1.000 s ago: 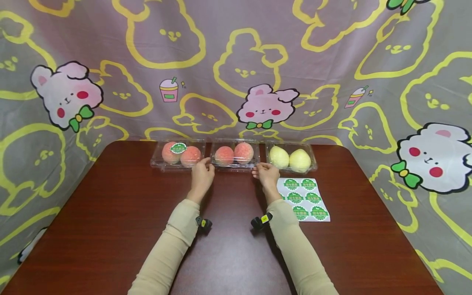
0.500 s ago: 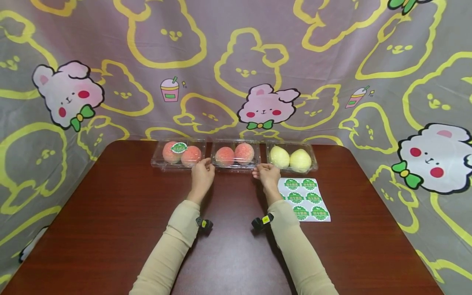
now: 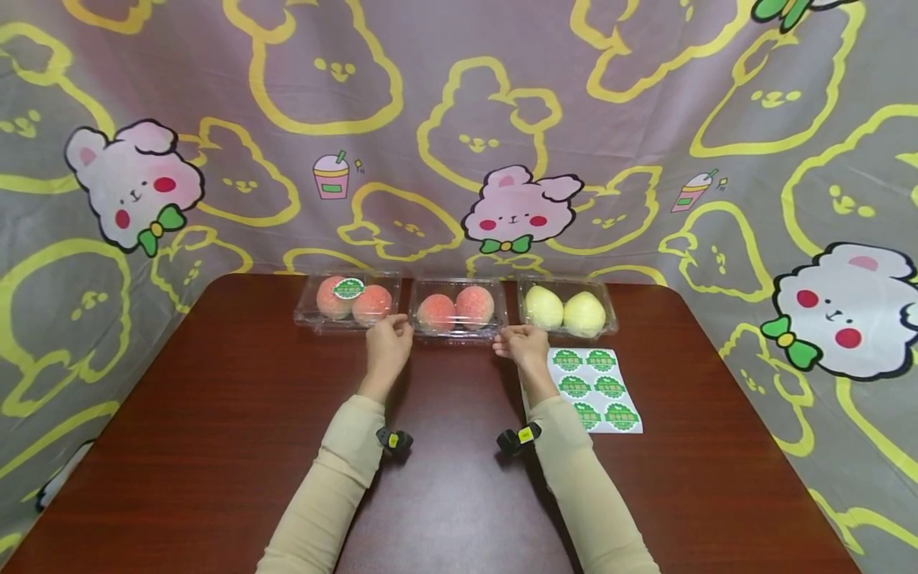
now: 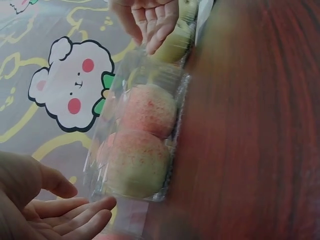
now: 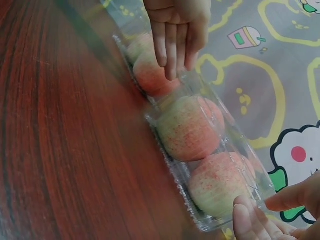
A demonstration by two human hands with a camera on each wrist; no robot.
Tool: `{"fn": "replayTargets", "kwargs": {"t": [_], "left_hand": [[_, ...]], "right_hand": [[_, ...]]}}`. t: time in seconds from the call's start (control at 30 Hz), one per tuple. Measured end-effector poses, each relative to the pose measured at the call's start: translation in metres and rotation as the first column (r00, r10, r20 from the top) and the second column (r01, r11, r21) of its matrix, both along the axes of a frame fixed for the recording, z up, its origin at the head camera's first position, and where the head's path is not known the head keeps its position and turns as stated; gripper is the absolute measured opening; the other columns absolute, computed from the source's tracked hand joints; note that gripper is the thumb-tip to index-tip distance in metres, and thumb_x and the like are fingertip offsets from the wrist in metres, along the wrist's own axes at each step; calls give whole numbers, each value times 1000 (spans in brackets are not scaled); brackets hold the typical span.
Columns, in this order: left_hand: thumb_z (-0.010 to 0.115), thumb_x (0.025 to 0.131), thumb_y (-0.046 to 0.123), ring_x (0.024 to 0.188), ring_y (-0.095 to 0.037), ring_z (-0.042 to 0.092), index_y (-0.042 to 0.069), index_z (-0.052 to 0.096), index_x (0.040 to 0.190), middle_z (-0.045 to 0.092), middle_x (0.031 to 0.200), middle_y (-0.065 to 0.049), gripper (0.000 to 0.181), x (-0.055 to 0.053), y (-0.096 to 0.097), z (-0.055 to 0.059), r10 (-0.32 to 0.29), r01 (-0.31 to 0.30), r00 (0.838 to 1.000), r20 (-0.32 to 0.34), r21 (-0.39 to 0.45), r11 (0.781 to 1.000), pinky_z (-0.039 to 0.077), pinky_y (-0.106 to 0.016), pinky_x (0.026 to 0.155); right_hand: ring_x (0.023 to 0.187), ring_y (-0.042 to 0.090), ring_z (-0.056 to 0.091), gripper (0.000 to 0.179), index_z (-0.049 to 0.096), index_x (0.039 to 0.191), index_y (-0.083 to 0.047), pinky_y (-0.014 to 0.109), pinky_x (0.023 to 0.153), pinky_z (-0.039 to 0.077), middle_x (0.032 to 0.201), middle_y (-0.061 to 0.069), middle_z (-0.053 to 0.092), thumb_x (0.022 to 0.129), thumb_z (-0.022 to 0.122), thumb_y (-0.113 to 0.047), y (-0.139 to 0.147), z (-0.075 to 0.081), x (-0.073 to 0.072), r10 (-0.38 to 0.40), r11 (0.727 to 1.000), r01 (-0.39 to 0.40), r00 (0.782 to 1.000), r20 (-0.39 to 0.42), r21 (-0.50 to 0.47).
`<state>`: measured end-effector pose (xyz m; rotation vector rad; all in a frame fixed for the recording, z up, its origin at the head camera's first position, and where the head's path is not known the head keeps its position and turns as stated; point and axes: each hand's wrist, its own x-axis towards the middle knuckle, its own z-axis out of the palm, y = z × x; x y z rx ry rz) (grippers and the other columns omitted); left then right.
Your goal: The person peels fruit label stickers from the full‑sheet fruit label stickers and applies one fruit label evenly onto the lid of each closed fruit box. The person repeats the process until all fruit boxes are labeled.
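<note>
Between my hands lies a clear plastic clamshell box with a pair of red-blushed peaches inside. At its left end is my left hand, fingers nearly straight and the thumb held apart, as the left wrist view shows. My right hand is at the opposite end, its fingers extended beside the box's corner. Both hands' fingertips look to be touching or very near the box ends; exact contact is hard to tell. The box's lid is down, and no sticker shows on it.
On the left, another clear box of peaches carries a round green sticker. A box with two yellow fruits stands at right. A sheet of green stickers lies on the brown table, partly behind my right forearm. Patterned cloth hangs behind.
The middle peach box has shifted slightly toward me and away from the row. Both hands have come back a little with it. The other boxes stay in place.
</note>
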<state>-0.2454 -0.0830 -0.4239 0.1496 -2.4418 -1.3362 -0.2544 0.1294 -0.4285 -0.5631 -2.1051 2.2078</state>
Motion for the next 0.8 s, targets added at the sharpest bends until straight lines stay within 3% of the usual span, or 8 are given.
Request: {"fn": "replayTargets", "kwargs": {"t": [0.37,0.6,0.8], "left_hand": [[59,84,5,81,-33,72,-8,71,100,74,88,-23,24,7,-5,7,-31,33,999,29,-70,997,56,-45,77],[58,85,5,77,-33,73,-9,70,101,74,86,-22,24,8,-9,10,-42,47,998,53,-87,995,56,-44,75],[60,84,4,81,-34,72,-8,71,100,74,89,-24,23,5,-12,4,-19,21,999,26,-78,997,56,-46,76]], "right_hand": [[44,2,59,31,54,115,23,16,48,53,53,-3,59,91,49,4,7,9,13,79,995,-82,995,60,60],[46,3,59,28,58,111,19,18,50,54,55,-3,59,93,52,-2,14,12,15,136,979,-151,984,111,137],[50,4,61,32,58,115,18,18,52,55,60,-1,63,96,52,-7,18,6,12,119,985,-125,991,59,116]]}}
